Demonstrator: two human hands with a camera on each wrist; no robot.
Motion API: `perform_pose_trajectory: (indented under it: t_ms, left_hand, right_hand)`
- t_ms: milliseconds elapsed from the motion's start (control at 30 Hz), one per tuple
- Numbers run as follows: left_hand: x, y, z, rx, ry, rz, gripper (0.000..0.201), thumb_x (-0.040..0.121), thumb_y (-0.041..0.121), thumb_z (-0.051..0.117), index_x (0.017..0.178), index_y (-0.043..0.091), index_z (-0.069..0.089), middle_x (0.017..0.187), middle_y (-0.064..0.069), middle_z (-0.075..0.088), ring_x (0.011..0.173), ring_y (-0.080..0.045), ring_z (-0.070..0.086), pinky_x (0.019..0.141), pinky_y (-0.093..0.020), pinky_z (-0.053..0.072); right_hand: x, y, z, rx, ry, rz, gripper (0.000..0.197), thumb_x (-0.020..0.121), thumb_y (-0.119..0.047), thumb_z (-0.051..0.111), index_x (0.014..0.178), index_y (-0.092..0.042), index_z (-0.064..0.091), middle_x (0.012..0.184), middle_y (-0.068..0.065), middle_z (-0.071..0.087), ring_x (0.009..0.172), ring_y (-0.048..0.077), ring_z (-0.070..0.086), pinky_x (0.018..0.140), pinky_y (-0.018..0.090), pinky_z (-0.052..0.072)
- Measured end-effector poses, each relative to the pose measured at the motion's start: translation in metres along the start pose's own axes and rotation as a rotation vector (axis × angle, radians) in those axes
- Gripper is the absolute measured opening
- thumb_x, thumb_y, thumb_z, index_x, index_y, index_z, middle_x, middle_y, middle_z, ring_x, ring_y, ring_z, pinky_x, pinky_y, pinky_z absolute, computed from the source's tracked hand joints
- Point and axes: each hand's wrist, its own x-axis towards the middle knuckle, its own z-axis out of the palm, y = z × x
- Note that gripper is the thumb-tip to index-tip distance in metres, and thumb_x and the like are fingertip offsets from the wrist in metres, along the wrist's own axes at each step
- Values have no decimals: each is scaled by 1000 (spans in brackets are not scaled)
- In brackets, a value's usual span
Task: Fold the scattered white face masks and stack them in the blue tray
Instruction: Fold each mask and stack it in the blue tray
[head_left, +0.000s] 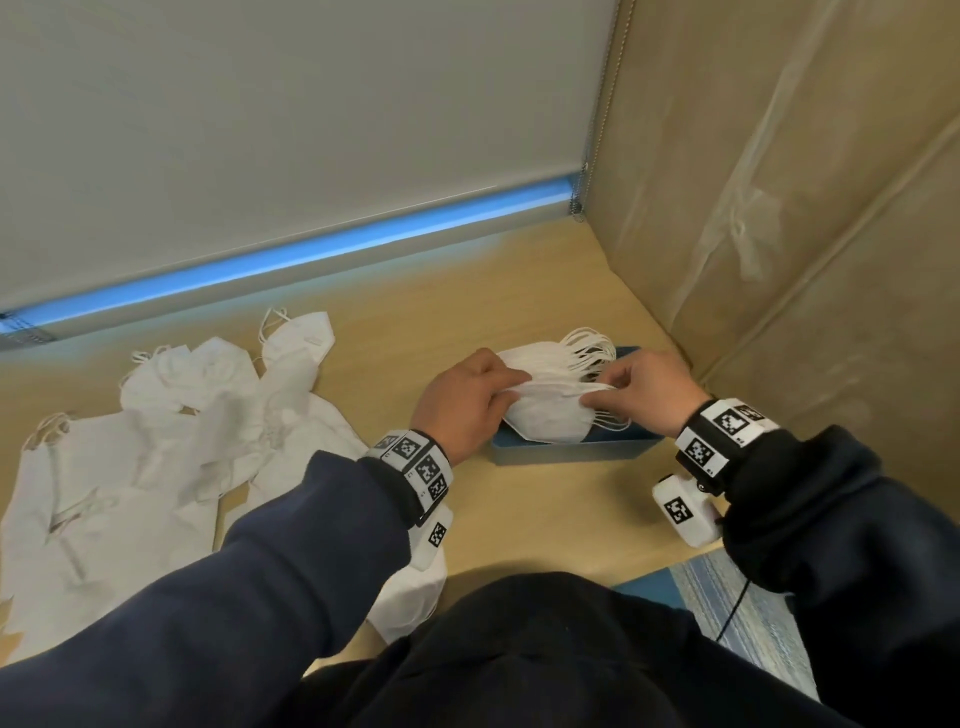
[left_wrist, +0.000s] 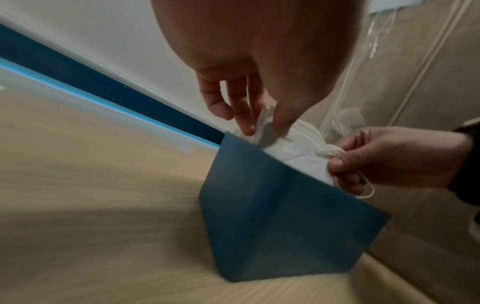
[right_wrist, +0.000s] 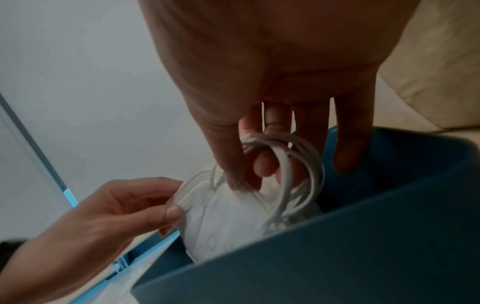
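Note:
A blue tray (head_left: 571, 451) (left_wrist: 272, 226) (right_wrist: 363, 246) sits on the wooden table right of centre and holds a stack of folded white masks (head_left: 550, 415) (right_wrist: 228, 222) with ear loops (head_left: 592, 348) (right_wrist: 298, 164) bunched at its far right. My left hand (head_left: 467, 400) (left_wrist: 259, 125) (right_wrist: 145, 205) pinches the left end of the top mask (left_wrist: 296, 152). My right hand (head_left: 639, 389) (left_wrist: 363, 160) (right_wrist: 246, 170) pinches its right end at the loops. Both hands are over the tray.
Several unfolded white masks (head_left: 171, 431) lie scattered across the left of the table. A grey blind with a blue-lit strip (head_left: 311, 249) stands behind. A tan plastic-covered panel (head_left: 779, 208) walls the right side, close to the tray. Bare tabletop (head_left: 545, 519) lies in front of the tray.

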Motion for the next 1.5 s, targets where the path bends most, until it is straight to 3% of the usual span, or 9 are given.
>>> perform_pose_trajectory:
  t_ms: [267, 400, 567, 733, 933, 1133, 1233, 1333, 1500]
  left_hand:
    - [5, -9, 6, 413, 35, 150, 15, 87, 33, 72, 96, 22, 77, 82, 1, 73, 80, -26, 63, 74, -37, 43]
    - [6, -13, 10, 469, 86, 204, 13, 83, 30, 72, 88, 19, 78, 77, 2, 69, 77, -27, 58, 69, -36, 41]
    - [5, -15, 5, 281, 124, -55, 23, 89, 38, 66, 105, 22, 69, 101, 3, 67, 92, -22, 60, 82, -39, 43]
    - [-20, -36, -23, -40, 270, -233, 18, 86, 36, 74, 100, 28, 65, 97, 11, 59, 75, -9, 55, 74, -31, 47]
    - [-93, -102, -79, -200, 291, -584, 6, 85, 26, 77, 85, 28, 71, 89, 12, 71, 78, -9, 65, 82, -34, 54]
    - [-188, -160, -130, -184, 231, -755, 14, 82, 30, 82, 93, 27, 73, 92, 6, 73, 82, -9, 67, 71, -20, 47]
    - [-235, -186, -137, -123, 134, -773, 41, 72, 49, 84, 105, 30, 69, 105, 8, 64, 93, -15, 64, 84, -31, 51]
    - [-271, -209, -131, -20, 61, -789, 59, 70, 49, 87, 122, 33, 62, 128, 5, 51, 121, -22, 53, 104, -38, 44]
    - [-292, -219, -114, 91, -186, -762, 102, 55, 75, 77, 145, 45, 40, 147, 3, 35, 132, -26, 38, 107, -48, 41]
  right_hand:
    - [11, 2, 0, 14, 77, 1, 8, 76, -22, 85, 77, -23, 77, 73, -10, 72, 73, 6, 67, 58, 4, 39]
    - [13, 2, -4, 2, 184, -24, 9, 77, -22, 83, 77, -27, 75, 75, -12, 69, 73, 3, 63, 65, 16, 46]
    - [17, 5, -1, 263, 246, 76, 12, 77, -16, 85, 86, -17, 77, 71, 1, 65, 64, 14, 56, 66, 28, 47]
    - [4, -23, 11, 633, 352, 43, 5, 86, -16, 78, 89, -17, 76, 67, 0, 54, 60, 13, 49, 62, 29, 44]
    - [-4, -109, 39, 775, -77, -145, 5, 92, -4, 70, 93, 0, 71, 66, 14, 58, 53, 24, 48, 45, 26, 42]
    - [2, -177, 110, 573, -489, -180, 13, 88, -4, 73, 101, -4, 71, 77, 8, 67, 65, 20, 65, 62, 41, 59]
    - [1, -198, 157, 304, -741, -96, 31, 82, -17, 82, 110, -14, 69, 91, 7, 70, 72, 18, 69, 71, 49, 61]
    - [-6, -205, 195, -255, -958, -236, 58, 72, -35, 89, 122, -26, 60, 106, -1, 64, 77, 11, 61, 67, 30, 55]
    - [-14, -202, 227, -682, -907, -528, 43, 77, -32, 82, 113, -28, 59, 110, -2, 54, 91, 15, 49, 72, 31, 41]
